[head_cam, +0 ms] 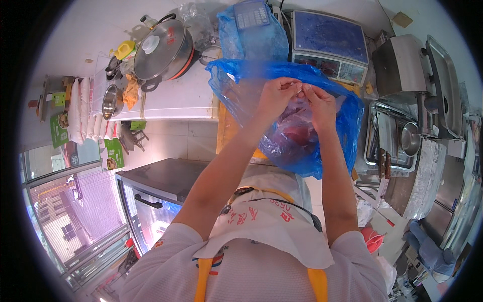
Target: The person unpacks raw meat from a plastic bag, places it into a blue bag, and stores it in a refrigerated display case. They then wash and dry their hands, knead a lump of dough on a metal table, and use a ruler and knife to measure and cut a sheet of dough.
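A large blue plastic bag (345,124) lies spread in front of me, its mouth facing up. Inside it is a clear plastic bag (296,113) with dark red contents that look like raw meat (298,134). Over it, my left hand (277,96) and my right hand (320,102) meet at the fingertips. Thumbs and index fingers of both pinch a small bit of clear plastic between them. Whether that bit is a knot or an edge of the clear bag cannot be told.
Beyond the bag stand a digital scale (328,36) and a calculator (251,14) on blue plastic. A lidded pot (162,51) is on the white counter at left. To the right are a metal tray (411,166) with knives (385,162) and a steel machine (402,64). A person (430,249) is at lower right.
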Action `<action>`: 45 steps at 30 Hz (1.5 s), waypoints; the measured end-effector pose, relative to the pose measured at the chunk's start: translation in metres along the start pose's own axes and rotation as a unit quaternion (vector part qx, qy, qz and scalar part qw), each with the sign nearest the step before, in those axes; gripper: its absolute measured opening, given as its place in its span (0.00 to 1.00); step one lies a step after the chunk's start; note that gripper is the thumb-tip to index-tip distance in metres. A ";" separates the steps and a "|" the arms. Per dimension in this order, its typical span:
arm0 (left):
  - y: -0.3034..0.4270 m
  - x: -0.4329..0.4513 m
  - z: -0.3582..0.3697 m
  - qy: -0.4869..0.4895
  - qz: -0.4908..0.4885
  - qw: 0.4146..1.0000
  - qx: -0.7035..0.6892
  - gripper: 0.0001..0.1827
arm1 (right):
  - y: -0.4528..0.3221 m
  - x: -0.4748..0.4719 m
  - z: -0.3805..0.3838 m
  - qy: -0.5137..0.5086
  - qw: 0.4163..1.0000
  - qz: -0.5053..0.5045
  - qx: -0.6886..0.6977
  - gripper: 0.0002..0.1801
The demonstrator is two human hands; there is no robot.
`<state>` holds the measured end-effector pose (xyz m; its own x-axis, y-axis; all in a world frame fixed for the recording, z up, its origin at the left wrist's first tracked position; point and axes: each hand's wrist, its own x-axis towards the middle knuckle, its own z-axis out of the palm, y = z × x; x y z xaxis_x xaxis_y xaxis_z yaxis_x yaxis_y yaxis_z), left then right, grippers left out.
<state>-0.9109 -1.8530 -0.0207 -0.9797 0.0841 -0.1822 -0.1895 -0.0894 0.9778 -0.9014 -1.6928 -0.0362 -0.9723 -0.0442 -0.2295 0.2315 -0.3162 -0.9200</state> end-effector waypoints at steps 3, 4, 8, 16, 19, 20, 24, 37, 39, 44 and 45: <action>-0.003 0.000 0.003 0.046 -0.006 0.999 0.007 0.12 | 0.008 0.006 0.006 0.037 0.998 -0.046 -0.006 0.12; -0.001 -0.001 0.002 0.054 -0.005 0.998 0.042 0.11 | 0.010 0.010 0.006 0.042 0.998 -0.053 -0.011 0.11; 0.013 -0.011 -0.002 0.081 0.044 0.972 0.218 0.07 | 0.008 0.015 0.009 0.093 0.983 -0.049 -0.150 0.10; 0.007 -0.002 -0.004 0.103 0.148 0.953 0.245 0.08 | -0.010 0.022 -0.007 -0.074 0.941 -0.036 -0.328 0.10; 0.004 0.001 -0.005 0.100 0.091 0.969 0.208 0.08 | -0.006 0.017 -0.019 -0.163 0.949 -0.013 -0.269 0.10; 0.003 0.002 -0.006 0.097 0.069 0.974 0.194 0.08 | -0.001 0.018 -0.019 -0.164 0.950 -0.018 -0.264 0.10; 0.013 0.000 -0.006 0.082 0.057 0.968 0.231 0.09 | 0.006 0.011 -0.006 -0.027 0.970 -0.089 -0.224 0.11; -0.047 0.015 -0.070 0.133 0.171 0.832 0.511 0.09 | -0.011 -0.012 -0.077 -0.068 0.748 -0.262 -0.606 0.03; -0.048 0.014 -0.073 0.143 0.130 0.805 0.561 0.09 | -0.009 -0.020 -0.086 -0.093 0.718 -0.266 -0.636 0.03; 0.005 -0.017 -0.057 0.096 0.035 0.809 0.579 0.14 | -0.056 -0.061 -0.061 0.015 0.735 -0.253 -0.629 0.23; 0.014 -0.035 -0.063 0.125 0.126 0.811 0.557 0.16 | -0.065 -0.086 -0.060 0.064 0.746 -0.250 -0.615 0.29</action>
<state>-0.8832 -1.9195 -0.0067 -0.9872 -0.0140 0.1592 0.0595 0.8922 0.4477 -0.8307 -1.6121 0.0244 -0.9543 -0.0958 0.2831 -0.2272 0.8480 -0.4789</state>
